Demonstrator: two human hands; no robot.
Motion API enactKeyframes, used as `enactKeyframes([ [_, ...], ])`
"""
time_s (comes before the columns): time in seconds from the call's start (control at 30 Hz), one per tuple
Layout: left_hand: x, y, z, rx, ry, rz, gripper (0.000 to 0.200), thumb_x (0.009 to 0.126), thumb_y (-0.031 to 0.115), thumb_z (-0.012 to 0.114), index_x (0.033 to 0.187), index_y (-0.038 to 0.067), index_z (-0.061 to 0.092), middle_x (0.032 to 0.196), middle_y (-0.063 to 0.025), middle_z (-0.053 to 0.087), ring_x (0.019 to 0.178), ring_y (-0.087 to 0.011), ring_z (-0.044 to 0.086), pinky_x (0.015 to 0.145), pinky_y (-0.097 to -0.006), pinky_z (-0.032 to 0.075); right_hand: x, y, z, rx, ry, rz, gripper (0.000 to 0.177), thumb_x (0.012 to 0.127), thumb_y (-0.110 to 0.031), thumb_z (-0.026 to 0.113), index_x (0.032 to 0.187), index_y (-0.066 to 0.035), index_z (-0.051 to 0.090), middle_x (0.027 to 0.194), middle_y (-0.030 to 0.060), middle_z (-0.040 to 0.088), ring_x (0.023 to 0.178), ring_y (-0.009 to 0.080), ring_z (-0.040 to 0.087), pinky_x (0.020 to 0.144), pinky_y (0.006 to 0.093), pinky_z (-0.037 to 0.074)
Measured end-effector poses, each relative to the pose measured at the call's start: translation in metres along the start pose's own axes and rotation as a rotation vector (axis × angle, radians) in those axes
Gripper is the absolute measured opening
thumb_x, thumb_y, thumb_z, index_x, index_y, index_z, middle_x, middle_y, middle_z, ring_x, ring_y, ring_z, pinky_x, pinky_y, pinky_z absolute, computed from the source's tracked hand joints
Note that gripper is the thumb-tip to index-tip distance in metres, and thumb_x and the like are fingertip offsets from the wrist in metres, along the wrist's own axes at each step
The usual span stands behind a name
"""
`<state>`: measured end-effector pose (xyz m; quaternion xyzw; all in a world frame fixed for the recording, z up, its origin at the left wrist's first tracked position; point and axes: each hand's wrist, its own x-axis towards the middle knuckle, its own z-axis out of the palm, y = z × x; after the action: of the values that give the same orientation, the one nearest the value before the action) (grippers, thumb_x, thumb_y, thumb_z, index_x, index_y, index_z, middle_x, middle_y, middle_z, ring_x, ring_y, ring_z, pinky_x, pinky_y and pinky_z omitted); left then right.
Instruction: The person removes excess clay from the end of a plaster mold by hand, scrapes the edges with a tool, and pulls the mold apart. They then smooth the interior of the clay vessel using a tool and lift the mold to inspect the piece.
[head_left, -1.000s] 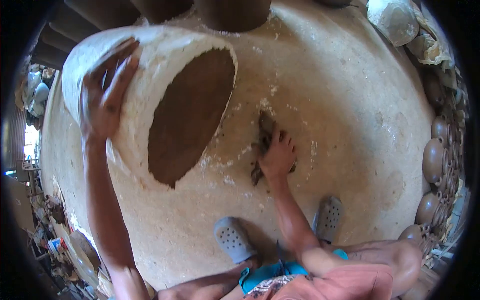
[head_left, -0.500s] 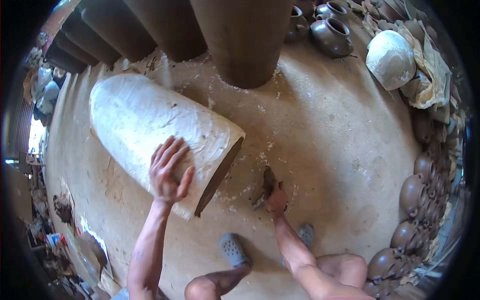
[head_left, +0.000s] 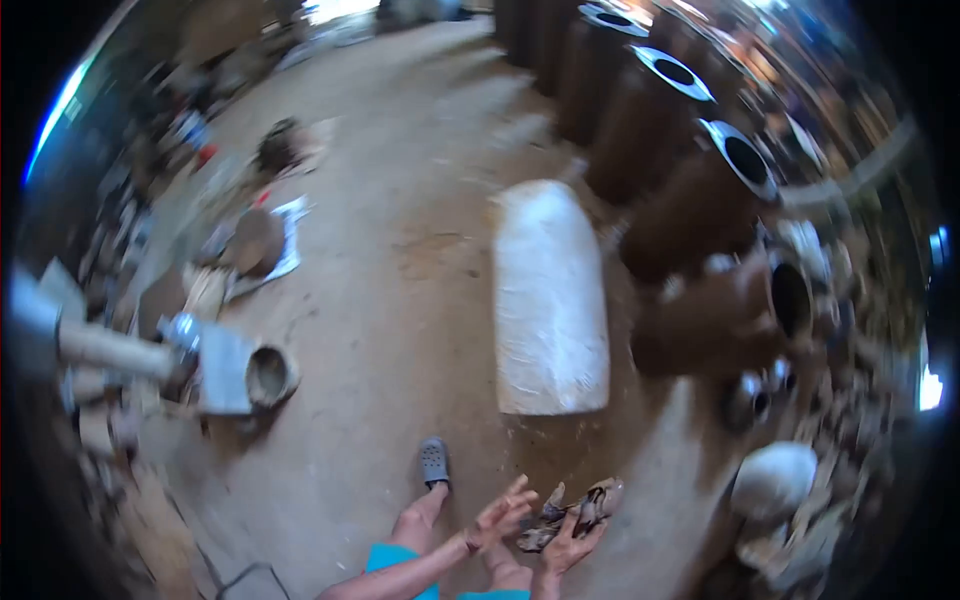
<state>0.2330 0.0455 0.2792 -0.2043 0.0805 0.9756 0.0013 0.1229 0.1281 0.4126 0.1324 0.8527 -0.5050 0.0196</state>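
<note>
My left hand (head_left: pixel 505 512) is raised in front of my knees, fingers stretched out and apart, with nothing in it. Just right of it, my right hand (head_left: pixel 574 546) is turned up and holds glossy dark brown scraps (head_left: pixel 603 497) that look like wet clay. The pieces stick out on both sides of its fingers. Beyond the hands a long white rounded form (head_left: pixel 550 300), wide and flat at its near end, lies on the floor. Neither hand touches it.
Tall brown clay jars (head_left: pixel 675 195) with pale rims stand in a row at the right. Nearer are small dark pots (head_left: pixel 745 402) and a white dome (head_left: pixel 774 481). At the left, a round-mouthed vessel (head_left: pixel 270 376) lies near a pale pipe (head_left: pixel 115 350) and clutter.
My left hand has come off the white form. My right hand has lifted the dark scraps from the floor. The view has swung left, so the form appears farther off.
</note>
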Motion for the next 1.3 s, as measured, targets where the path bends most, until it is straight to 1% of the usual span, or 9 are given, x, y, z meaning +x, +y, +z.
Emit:
enactKeyframes([
  [0.2,-0.050,0.128,0.145,0.223,0.055,0.306,0.071,0.100,0.035,0.071,0.159,0.005,0.042,0.154,-0.0063,0.052,0.138,-0.0184,0.050,0.115,-0.0373,0.043,-0.071,-0.069,0.039,0.307,-0.614,-0.380,0.086,0.090,-0.034,0.081,0.151,0.008,0.036,0.152,0.0296,0.040,0.135,0.0449,0.048,0.117,0.0515,0.037],
  [0.37,-0.096,0.313,0.156,0.494,-0.055,0.490,0.054,0.100,0.035,0.072,0.145,0.008,0.059,0.126,-0.0036,0.070,0.109,-0.0131,0.067,0.097,-0.0307,0.055,-0.079,-0.254,0.106,-0.026,-0.642,-1.030,0.072,0.098,-0.064,0.057,0.128,0.001,0.065,0.130,0.0226,0.051,0.125,0.0397,0.053,0.109,0.0519,0.040],
  [0.5,-0.143,0.419,0.185,0.619,0.143,0.407,0.057,0.099,0.040,0.073,0.142,0.006,0.061,0.126,-0.0027,0.070,0.116,-0.0123,0.064,0.094,-0.0301,0.056,-0.101,-0.362,0.175,-0.037,-0.573,-0.974,0.067,0.106,-0.059,0.044,0.127,0.001,0.066,0.131,0.0231,0.053,0.126,0.0364,0.053,0.111,0.0455,0.039],
  [0.57,-0.143,0.448,0.195,0.497,0.102,0.554,0.058,0.101,0.049,0.067,0.139,0.005,0.063,0.123,-0.0031,0.070,0.109,-0.0108,0.065,0.089,-0.0281,0.055,-0.140,-0.396,0.229,0.469,-0.893,-0.568,0.064,0.107,-0.054,0.048,0.136,0.002,0.060,0.144,0.0234,0.050,0.136,0.0364,0.048,0.116,0.0441,0.035],
  [0.6,-0.142,0.458,0.192,0.493,0.112,0.560,0.058,0.101,0.049,0.067,0.139,0.005,0.063,0.123,-0.0031,0.070,0.109,-0.0108,0.065,0.089,-0.0281,0.055,-0.147,-0.384,0.264,0.099,-0.842,-1.006,0.062,0.107,-0.048,0.050,0.146,0.001,0.051,0.155,0.0217,0.044,0.144,0.0351,0.043,0.121,0.0429,0.031],
  [0.8,-0.106,0.540,0.120,0.468,0.319,0.759,0.057,0.105,0.055,0.058,0.129,0.005,0.067,0.115,-0.0031,0.070,0.100,-0.0111,0.062,0.089,-0.0277,0.052,-0.175,-0.414,0.382,0.233,-1.130,-0.704,0.064,0.093,-0.023,0.062,0.150,0.003,0.046,0.159,0.0242,0.039,0.149,0.0414,0.038,0.123,0.0476,0.031],
  [1.03,-0.113,0.750,0.132,0.425,0.438,1.101,0.067,0.107,0.064,0.043,0.132,0.005,0.061,0.118,-0.0060,0.070,0.105,-0.0141,0.067,0.089,-0.0292,0.055,-0.183,-0.526,0.556,0.246,-1.462,-0.869,0.147,0.064,-0.067,0.091,0.168,-0.005,0.008,0.163,0.0213,0.037,0.151,0.0355,0.037,0.122,0.0491,0.033],
  [1.17,-0.110,0.834,0.146,0.268,0.442,1.092,0.076,0.106,0.071,0.031,0.142,0.008,0.055,0.125,-0.0036,0.069,0.110,-0.0160,0.067,0.093,-0.0316,0.057,-0.227,-0.584,0.631,0.137,-1.329,-1.141,0.115,0.077,-0.038,0.092,0.164,-0.004,0.025,0.155,0.0201,0.048,0.136,0.0312,0.056,0.110,0.0438,0.049],
  [1.3,-0.113,0.920,0.138,0.292,0.383,1.185,0.083,0.106,0.071,0.023,0.161,0.010,0.034,0.155,-0.0082,0.048,0.141,-0.0206,0.046,0.120,-0.0381,0.035,-0.253,-0.638,0.718,0.237,-1.483,-0.729,0.084,0.085,-0.021,0.085,0.155,-0.004,0.043,0.133,0.0157,0.066,0.118,0.0244,0.067,0.101,0.0375,0.055],
])
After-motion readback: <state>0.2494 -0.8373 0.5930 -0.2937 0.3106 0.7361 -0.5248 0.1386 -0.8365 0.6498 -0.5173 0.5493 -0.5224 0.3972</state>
